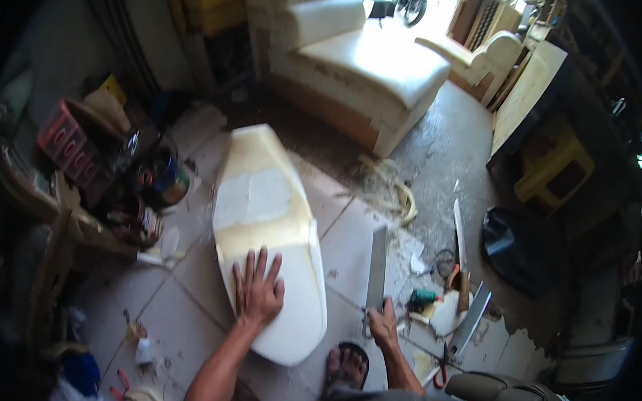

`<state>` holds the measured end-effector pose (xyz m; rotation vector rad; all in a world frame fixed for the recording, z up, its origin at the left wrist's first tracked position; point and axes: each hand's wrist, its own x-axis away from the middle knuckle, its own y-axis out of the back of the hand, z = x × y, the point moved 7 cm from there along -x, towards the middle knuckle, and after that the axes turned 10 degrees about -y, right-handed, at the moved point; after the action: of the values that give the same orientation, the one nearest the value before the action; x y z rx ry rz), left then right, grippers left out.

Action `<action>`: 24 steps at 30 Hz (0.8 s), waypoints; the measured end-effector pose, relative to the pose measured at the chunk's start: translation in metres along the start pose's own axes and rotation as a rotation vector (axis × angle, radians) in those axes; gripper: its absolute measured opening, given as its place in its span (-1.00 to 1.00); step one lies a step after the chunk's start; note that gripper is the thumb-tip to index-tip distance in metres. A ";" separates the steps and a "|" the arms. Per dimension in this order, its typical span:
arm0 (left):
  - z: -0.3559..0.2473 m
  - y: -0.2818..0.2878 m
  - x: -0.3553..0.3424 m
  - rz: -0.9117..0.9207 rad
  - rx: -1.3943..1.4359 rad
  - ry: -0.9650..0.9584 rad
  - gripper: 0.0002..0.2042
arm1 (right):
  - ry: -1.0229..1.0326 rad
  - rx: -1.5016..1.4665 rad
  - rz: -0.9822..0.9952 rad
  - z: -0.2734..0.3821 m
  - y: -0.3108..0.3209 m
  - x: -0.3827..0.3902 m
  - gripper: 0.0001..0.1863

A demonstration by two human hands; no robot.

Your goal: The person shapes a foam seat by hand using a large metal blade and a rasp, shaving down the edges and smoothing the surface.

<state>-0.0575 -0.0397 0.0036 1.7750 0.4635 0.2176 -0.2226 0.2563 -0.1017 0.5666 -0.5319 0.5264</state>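
A long seat-shaped block of foam (pixel 254 197), like a motorcycle seat, lies on the tiles in front of me. Its surface is cream, with white patches and a step across the middle. My left hand (pixel 259 292) rests flat on the nearer white section, fingers spread. To the right of the foam, my right hand (pixel 383 324) is closed around the handle of a long, wide-bladed knife (pixel 378 269). The blade points away from me and stands apart from the foam.
A second blade (pixel 470 321), a wooden-handled knife (pixel 464 289), red-handled scissors (pixel 440 375) and a green bottle-like item (pixel 423 298) lie at right. A black cover (pixel 514 247) is beyond them. A pink basket (pixel 70 144) and a can (pixel 166 178) stand left. A cream sofa (pixel 372 61) is ahead.
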 end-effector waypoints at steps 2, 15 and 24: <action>-0.002 -0.001 0.017 -0.010 0.014 0.015 -0.42 | -0.123 -0.201 0.020 0.009 -0.028 0.014 -0.55; -0.011 -0.015 -0.028 -0.080 0.023 0.128 -0.41 | 0.204 0.360 0.004 0.052 -0.101 0.091 -0.48; -0.007 -0.012 -0.026 -0.113 0.024 0.120 -0.39 | 0.191 0.271 0.118 0.045 -0.087 0.109 -0.42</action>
<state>-0.0855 -0.0422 -0.0035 1.7593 0.6529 0.2403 -0.1048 0.2002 -0.0358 0.7371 -0.3144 0.7641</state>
